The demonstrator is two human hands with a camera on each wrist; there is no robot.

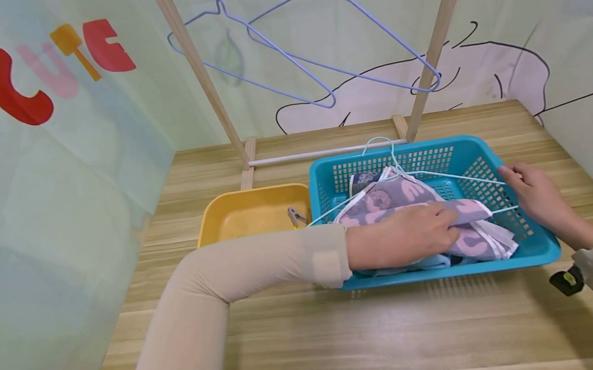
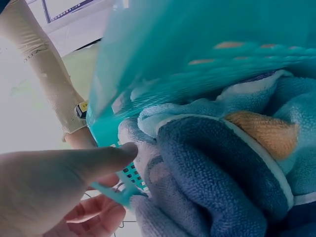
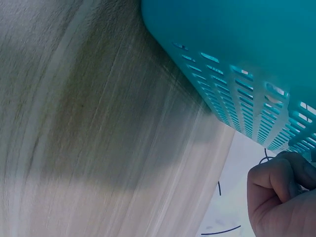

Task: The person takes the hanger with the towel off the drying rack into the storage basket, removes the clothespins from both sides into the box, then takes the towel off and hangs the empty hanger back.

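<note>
A grey and pink patterned towel lies draped over a pale turquoise clothes hanger, inside a blue plastic basket. My left hand grips the towel's folded upper part by the hanger's lower bar. In the left wrist view, the thumb touches the towel beside a turquoise hanger piece. At the basket's right side, my right hand holds the hanger's right end, fingers curled. Dark blue cloth and light blue cloth lie bunched under the towel.
A yellow basin with clothespins stands left of the basket. Behind them rises a wooden rack with a white lower bar. Two blue-violet hangers hang from above. All stand on a wood-grain table.
</note>
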